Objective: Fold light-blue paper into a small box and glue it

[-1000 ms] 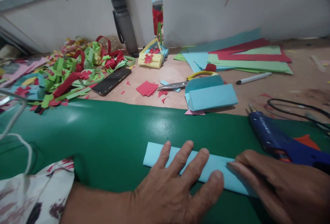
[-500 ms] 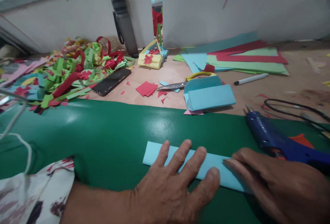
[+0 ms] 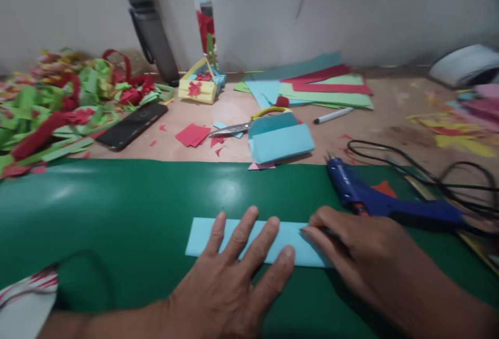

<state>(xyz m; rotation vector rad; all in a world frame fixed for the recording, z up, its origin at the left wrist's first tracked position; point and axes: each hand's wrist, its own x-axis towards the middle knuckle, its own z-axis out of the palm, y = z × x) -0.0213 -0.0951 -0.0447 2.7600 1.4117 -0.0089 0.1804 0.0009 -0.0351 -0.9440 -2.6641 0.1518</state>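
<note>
A folded light-blue paper strip (image 3: 290,232) lies flat on the green mat, running left to right. My left hand (image 3: 237,271) rests across it, open, with its fingers spread and pressing on the paper. At the strip's right part, my right hand (image 3: 362,250) is closed, thumb and forefinger pinched together against the upper edge. Whatever lies inside those fingers, if anything, is hidden. Beyond the strip stands a folded blue paper piece (image 3: 283,143), partly open. Yellow-handled scissors (image 3: 234,130) lie behind and left of it.
A blue glue gun (image 3: 390,204) with a black cord lies close to my right hand. Farther back are a phone (image 3: 132,126), a dark bottle (image 3: 152,32), a yellow paper bag (image 3: 198,91), a marker (image 3: 333,116), coloured sheets (image 3: 327,94) and heaped paper strips (image 3: 74,105).
The camera view has turned to the right, so everything sits farther left. The strip now appears more level. Both hands stay on it in much the same pose.
</note>
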